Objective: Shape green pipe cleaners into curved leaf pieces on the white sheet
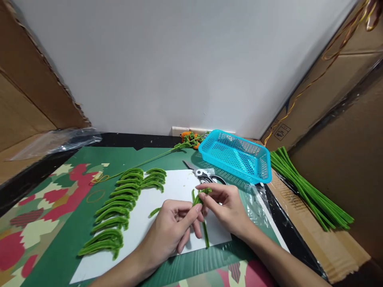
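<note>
Both hands meet over a white sheet [149, 213]. My left hand [179, 225] pinches a bent green pipe cleaner [197, 198], its fingers curled. My right hand [224, 203] grips the upper end of the same piece between thumb and fingertips. Fingers partly hide its shape. Below the hands, a straight green pipe cleaner [206, 235] shows on the sheet, its upper part hidden. A short green piece [154, 212] pokes out left of my left hand. A column of curved green pipe-cleaner leaves [115, 210] lies to the left, with a smaller group [154, 178] beside it.
Scissors [205, 173] lie behind my hands, near a blue plastic basket [236, 155]. An orange pipe-cleaner flower [190, 139] with a long stem lies at the back. Green pipe cleaners [311, 191] are bundled on cardboard at right. A clear plastic bag [60, 141] sits far left.
</note>
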The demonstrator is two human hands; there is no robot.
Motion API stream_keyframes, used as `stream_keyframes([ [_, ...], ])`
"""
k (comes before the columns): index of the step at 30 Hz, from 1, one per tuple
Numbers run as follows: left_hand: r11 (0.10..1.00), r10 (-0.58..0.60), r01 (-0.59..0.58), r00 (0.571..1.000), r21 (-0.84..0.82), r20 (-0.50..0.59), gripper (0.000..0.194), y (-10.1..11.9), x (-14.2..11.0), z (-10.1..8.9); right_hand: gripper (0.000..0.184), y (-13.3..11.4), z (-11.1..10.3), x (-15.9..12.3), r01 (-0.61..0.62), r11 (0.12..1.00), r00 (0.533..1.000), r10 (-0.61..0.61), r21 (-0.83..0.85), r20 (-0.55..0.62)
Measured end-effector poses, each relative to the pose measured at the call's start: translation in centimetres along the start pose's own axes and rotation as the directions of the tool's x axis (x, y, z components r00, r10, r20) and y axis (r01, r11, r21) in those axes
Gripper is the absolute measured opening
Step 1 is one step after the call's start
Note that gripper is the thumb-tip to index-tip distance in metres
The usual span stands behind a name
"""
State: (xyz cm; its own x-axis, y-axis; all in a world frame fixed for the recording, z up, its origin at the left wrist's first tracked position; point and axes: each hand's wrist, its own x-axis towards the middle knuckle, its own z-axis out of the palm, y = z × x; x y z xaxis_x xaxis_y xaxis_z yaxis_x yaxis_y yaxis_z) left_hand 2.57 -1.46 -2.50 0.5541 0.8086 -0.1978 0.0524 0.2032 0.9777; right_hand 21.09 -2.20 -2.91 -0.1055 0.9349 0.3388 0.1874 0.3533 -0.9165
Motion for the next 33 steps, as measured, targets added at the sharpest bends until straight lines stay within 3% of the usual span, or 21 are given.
stream_keyframes([
  [5, 0.993, -0.114, 0.117, 0.99, -0.027, 0.085, 0.057, 0.4, -0.6, -0.1, 0.027, 0.6, -0.1, -0.8, 0.297, 0.937, 0.955, -0.293, -0.185, 0.052],
  [10, 0.994, -0.107, 0.108, 0.993, -0.019, 0.04, 0.06, -0.3, -0.3, 0.0, 0.029, 0.7, -0.6, -0.4, 0.185, 0.966, 0.983, -0.184, -0.182, 0.021],
  [14, 0.99, -0.135, 0.136, 0.99, -0.026, 0.027, 0.067, -0.9, 0.1, 0.0, 0.029, 0.8, -0.8, 0.1, 0.247, 0.928, 0.965, -0.263, -0.277, -0.02],
  [22, 0.989, -0.1, 0.1, 0.995, -0.113, 0.002, 0.071, 0.1, 0.0, 0.3, 0.032, 0.6, -0.8, -0.2, 0.199, 0.942, 0.969, -0.23, -0.272, -0.089],
  [26, 0.987, -0.028, 0.017, 0.997, -0.157, -0.066, 0.061, 0.8, -0.1, 0.5, 0.037, 0.4, -0.7, -0.6, 0.283, 0.915, 0.945, -0.317, -0.288, -0.078],
  [33, 0.989, 0.045, -0.038, 0.998, -0.142, 0.051, 0.055, 0.7, -0.1, 0.6, 0.038, 0.8, -0.3, -0.4, 0.48, 0.778, 0.868, -0.488, -0.406, 0.09],
])
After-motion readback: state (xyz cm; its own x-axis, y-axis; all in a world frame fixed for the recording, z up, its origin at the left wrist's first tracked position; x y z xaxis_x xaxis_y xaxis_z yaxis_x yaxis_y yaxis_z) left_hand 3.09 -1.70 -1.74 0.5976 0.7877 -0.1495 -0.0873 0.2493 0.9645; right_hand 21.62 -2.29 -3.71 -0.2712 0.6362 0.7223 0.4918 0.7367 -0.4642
